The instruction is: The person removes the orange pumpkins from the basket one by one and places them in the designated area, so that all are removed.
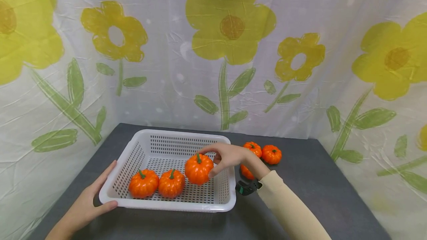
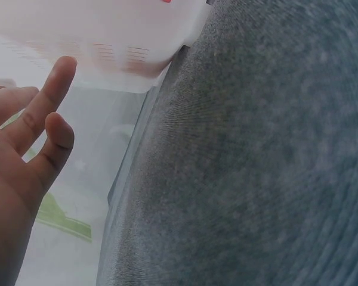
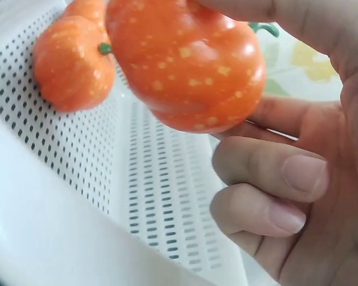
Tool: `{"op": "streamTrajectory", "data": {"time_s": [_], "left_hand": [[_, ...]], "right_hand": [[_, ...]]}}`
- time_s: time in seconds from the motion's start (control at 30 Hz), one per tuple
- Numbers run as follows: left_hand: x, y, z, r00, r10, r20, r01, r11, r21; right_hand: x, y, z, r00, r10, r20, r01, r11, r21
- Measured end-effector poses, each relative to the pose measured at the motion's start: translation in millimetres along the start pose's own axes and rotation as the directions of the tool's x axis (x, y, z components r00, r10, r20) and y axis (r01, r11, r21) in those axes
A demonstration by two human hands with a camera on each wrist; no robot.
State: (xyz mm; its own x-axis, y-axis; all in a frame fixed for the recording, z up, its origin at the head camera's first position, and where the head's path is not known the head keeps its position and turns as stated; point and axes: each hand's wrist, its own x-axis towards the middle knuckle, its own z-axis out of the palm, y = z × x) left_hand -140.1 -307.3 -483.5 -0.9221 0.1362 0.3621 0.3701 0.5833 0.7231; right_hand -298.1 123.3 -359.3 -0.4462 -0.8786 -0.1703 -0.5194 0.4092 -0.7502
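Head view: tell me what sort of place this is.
Likely an indoor booth set up for recording, though that is a guess. A flower-print sheet hangs behind and on both sides of a dark tabletop, where a white basket and orange pumpkins are set out.

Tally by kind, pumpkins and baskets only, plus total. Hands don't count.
White basket: 1
Orange pumpkins: 6 visible (1 in the right hand, 2 lying in the basket, 3 on the table)
Total: 7
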Motion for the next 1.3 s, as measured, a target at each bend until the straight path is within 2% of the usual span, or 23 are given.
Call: {"op": "streamTrajectory", "data": {"time_s": [0.17, 0.3, 0.43, 0.6, 0.8, 0.9, 1.0, 1.17, 1.23, 1.3], "left_hand": [[-0.5, -0.5, 0.0, 1.000, 0.000, 0.004, 0.000, 1.000, -0.013], [-1.0, -0.2, 0.1, 1.000, -0.003, 0.004, 0.003, 1.000, -0.019], [-1.2, -0.4, 0.2, 1.000, -0.012, 0.009, 0.012, 1.000, -0.020], [-1.0, -1.4, -1.1, 0.999, -0.041, 0.014, 0.041, 0.999, 0.007], [-0.8, -1.7, -0.6, 0.999, -0.037, 0.018, 0.037, 0.999, -0.002], [-0.7, -1.6, -0.5, 0.999, -0.038, 0.016, 0.038, 0.999, -0.003], [-1.1, -2.2, -0.5, 0.999, -0.034, 0.015, 0.034, 0.999, -0.003], [-1.5, -2.0, -0.9, 1.000, -0.021, 0.013, 0.021, 1.000, 0.008], [-1.2, -1.5, -1.1, 1.000, -0.019, 0.012, 0.019, 1.000, 0.012], [-0.9, -1.3, -1.0, 1.000, -0.020, 0.009, 0.020, 1.000, 0.008]], "right_hand": [[-10.9, 0.2, 6.4, 0.994, -0.046, -0.097, 0.050, 0.998, 0.036], [-18.6, 1.7, 14.1, 0.978, -0.037, -0.205, 0.043, 0.999, 0.023], [-27.0, -2.1, 24.7, 0.943, 0.021, -0.332, -0.018, 1.000, 0.013], [-36.1, -9.1, 38.4, 0.885, 0.091, -0.457, -0.088, 0.996, 0.027], [-48.9, -10.8, 49.4, 0.801, 0.148, -0.581, -0.137, 0.989, 0.064], [-57.5, -8.7, 53.4, 0.754, 0.193, -0.628, -0.153, 0.981, 0.117], [-66.7, -4.4, 58.6, 0.696, 0.219, -0.684, -0.154, 0.976, 0.155], [-83.2, 4.8, 67.3, 0.578, 0.222, -0.785, -0.134, 0.975, 0.177], [-90.3, 7.9, 68.9, 0.544, 0.246, -0.802, -0.146, 0.969, 0.198], [-98.3, 8.7, 69.4, 0.520, 0.263, -0.813, -0.158, 0.965, 0.211]]}}
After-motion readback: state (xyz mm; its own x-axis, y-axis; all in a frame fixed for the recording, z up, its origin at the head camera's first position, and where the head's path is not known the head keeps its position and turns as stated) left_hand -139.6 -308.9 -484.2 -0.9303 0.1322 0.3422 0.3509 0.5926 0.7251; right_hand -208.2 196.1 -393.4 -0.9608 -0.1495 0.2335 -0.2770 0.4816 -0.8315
